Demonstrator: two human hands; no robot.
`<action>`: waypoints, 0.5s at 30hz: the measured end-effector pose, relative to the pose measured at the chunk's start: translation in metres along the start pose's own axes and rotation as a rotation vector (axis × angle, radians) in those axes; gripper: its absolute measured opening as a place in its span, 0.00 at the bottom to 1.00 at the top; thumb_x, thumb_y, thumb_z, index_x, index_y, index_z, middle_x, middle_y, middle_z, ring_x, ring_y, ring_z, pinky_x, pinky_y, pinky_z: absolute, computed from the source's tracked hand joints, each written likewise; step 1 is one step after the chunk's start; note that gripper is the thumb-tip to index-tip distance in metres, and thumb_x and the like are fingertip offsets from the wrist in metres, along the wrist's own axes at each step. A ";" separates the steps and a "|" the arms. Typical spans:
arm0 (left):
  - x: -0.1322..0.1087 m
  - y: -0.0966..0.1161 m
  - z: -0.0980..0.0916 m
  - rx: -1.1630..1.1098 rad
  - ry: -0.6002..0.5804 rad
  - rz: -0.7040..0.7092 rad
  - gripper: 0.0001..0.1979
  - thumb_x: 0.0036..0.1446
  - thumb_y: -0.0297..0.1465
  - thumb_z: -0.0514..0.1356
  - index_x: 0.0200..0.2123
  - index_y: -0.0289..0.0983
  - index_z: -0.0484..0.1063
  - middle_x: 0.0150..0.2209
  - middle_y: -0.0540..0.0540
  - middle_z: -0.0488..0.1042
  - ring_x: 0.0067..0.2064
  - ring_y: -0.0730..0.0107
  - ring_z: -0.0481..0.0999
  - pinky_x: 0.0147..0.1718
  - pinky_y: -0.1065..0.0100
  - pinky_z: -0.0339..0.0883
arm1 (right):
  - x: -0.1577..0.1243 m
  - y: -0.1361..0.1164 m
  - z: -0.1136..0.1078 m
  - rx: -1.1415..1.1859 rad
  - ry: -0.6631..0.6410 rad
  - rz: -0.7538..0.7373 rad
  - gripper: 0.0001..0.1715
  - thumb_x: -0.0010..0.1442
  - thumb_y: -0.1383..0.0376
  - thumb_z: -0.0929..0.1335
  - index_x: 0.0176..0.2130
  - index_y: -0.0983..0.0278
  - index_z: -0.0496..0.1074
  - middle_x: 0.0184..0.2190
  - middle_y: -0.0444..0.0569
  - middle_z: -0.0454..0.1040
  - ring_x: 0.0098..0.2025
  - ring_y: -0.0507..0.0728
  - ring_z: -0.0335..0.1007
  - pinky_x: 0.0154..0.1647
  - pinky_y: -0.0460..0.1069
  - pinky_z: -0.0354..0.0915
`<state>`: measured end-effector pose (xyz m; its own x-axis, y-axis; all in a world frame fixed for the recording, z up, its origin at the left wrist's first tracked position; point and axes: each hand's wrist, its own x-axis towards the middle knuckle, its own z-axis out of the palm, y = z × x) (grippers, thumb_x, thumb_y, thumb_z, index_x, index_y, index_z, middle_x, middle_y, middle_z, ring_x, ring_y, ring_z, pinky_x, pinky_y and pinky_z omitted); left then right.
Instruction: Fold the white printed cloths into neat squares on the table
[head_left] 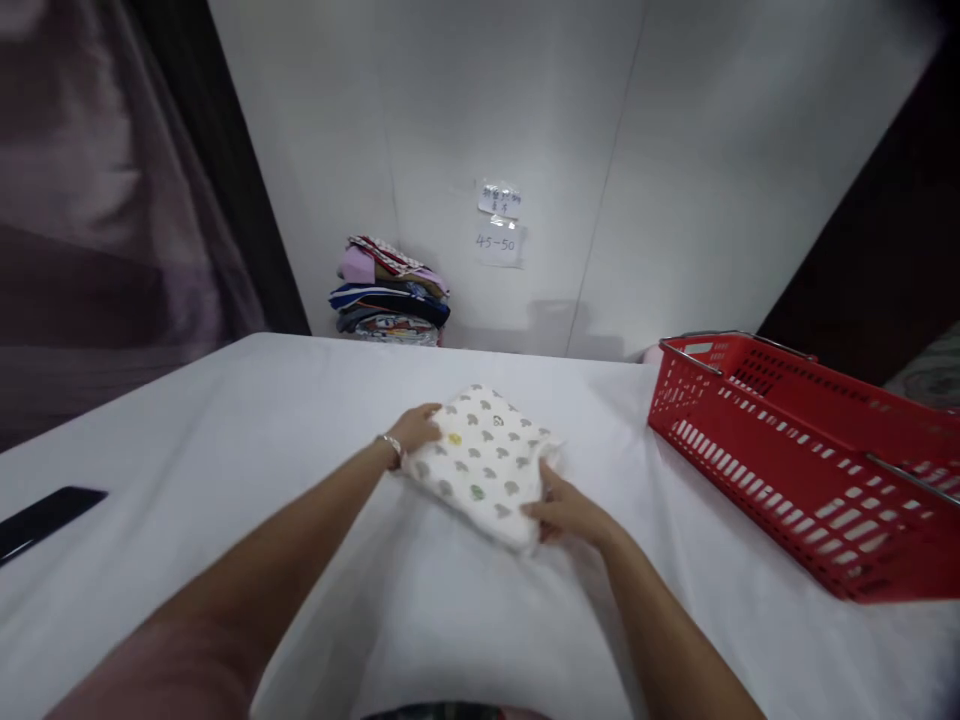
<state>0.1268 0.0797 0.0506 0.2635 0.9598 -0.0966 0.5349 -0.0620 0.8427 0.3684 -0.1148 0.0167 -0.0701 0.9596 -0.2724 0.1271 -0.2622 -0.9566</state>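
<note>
A folded white cloth (484,460) printed with small grey, yellow and green shapes lies in the middle of the white-covered table (225,440). My left hand (415,430), with a bracelet at the wrist, grips the cloth's left edge, fingers curled on it. My right hand (564,512) holds the cloth's near right corner, fingers closed around the fabric. Both forearms reach in from the bottom of the view.
A red plastic basket (795,470) with metal handles stands at the right on the table. A stack of folded clothes (390,292) sits at the far edge against the white wall, beside paper notes (499,225). A dark flat object (41,520) lies at the left.
</note>
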 end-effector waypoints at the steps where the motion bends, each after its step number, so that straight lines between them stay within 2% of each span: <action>1: 0.007 -0.004 -0.018 0.019 0.018 -0.014 0.28 0.37 0.22 0.61 0.47 0.38 0.69 0.45 0.46 0.75 0.43 0.62 0.74 0.39 0.69 0.69 | -0.002 -0.005 0.018 -0.031 -0.143 0.041 0.56 0.47 0.59 0.72 0.64 0.61 0.39 0.25 0.45 0.75 0.23 0.55 0.71 0.21 0.48 0.66; 3: 0.015 -0.015 -0.047 0.065 0.074 -0.062 0.24 0.37 0.23 0.63 0.42 0.36 0.71 0.42 0.44 0.76 0.44 0.59 0.74 0.40 0.66 0.68 | -0.005 -0.010 0.039 -0.076 -0.311 0.067 0.53 0.49 0.58 0.70 0.64 0.61 0.41 0.24 0.45 0.75 0.22 0.54 0.71 0.20 0.46 0.65; 4: 0.015 -0.021 -0.058 0.093 0.106 -0.084 0.21 0.37 0.25 0.64 0.40 0.35 0.72 0.42 0.42 0.76 0.45 0.57 0.74 0.42 0.65 0.67 | -0.005 -0.010 0.042 -0.082 -0.328 0.051 0.48 0.50 0.58 0.69 0.63 0.62 0.46 0.24 0.44 0.75 0.21 0.53 0.71 0.20 0.45 0.64; 5: 0.013 -0.028 -0.067 0.121 0.141 -0.102 0.19 0.37 0.27 0.64 0.38 0.35 0.73 0.42 0.41 0.76 0.47 0.55 0.73 0.45 0.63 0.66 | -0.003 -0.010 0.041 -0.080 -0.292 0.020 0.43 0.50 0.58 0.68 0.61 0.63 0.52 0.22 0.44 0.74 0.21 0.52 0.70 0.20 0.45 0.64; 8: -0.002 -0.054 -0.077 0.191 0.227 -0.134 0.21 0.41 0.35 0.64 0.40 0.33 0.72 0.49 0.37 0.71 0.54 0.50 0.66 0.52 0.61 0.58 | 0.010 -0.002 0.021 -0.033 0.018 -0.132 0.28 0.52 0.56 0.66 0.50 0.67 0.67 0.19 0.43 0.71 0.20 0.51 0.67 0.19 0.45 0.61; 10: -0.016 -0.071 -0.076 0.213 0.264 -0.152 0.27 0.45 0.42 0.61 0.46 0.33 0.69 0.53 0.36 0.67 0.56 0.50 0.64 0.54 0.59 0.56 | 0.020 0.007 0.007 -0.020 0.284 -0.220 0.25 0.51 0.55 0.66 0.46 0.66 0.70 0.21 0.43 0.71 0.23 0.52 0.68 0.20 0.46 0.62; 12: -0.031 -0.083 -0.069 0.214 0.289 -0.168 0.32 0.48 0.47 0.57 0.52 0.32 0.63 0.55 0.35 0.65 0.55 0.51 0.65 0.53 0.58 0.57 | 0.029 0.015 -0.001 -0.043 0.488 -0.274 0.24 0.50 0.54 0.67 0.44 0.65 0.71 0.28 0.47 0.74 0.31 0.55 0.70 0.26 0.48 0.65; 13: -0.038 -0.086 -0.063 0.215 0.297 -0.172 0.34 0.50 0.48 0.55 0.54 0.32 0.62 0.55 0.35 0.65 0.55 0.52 0.65 0.52 0.58 0.58 | 0.034 0.017 -0.003 -0.060 0.546 -0.289 0.24 0.49 0.53 0.67 0.43 0.64 0.72 0.33 0.49 0.75 0.36 0.57 0.70 0.31 0.50 0.67; 15: -0.049 -0.089 -0.050 0.226 0.310 -0.171 0.34 0.51 0.50 0.52 0.54 0.32 0.61 0.52 0.35 0.67 0.53 0.52 0.68 0.50 0.58 0.60 | 0.043 0.017 -0.003 -0.086 0.573 -0.296 0.24 0.48 0.52 0.68 0.42 0.62 0.73 0.42 0.51 0.74 0.45 0.60 0.68 0.43 0.54 0.65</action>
<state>0.0258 0.0516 0.0074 -0.0802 0.9963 -0.0322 0.7220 0.0804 0.6872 0.3708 -0.0780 -0.0108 0.4217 0.8984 0.1225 0.2640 0.0076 -0.9645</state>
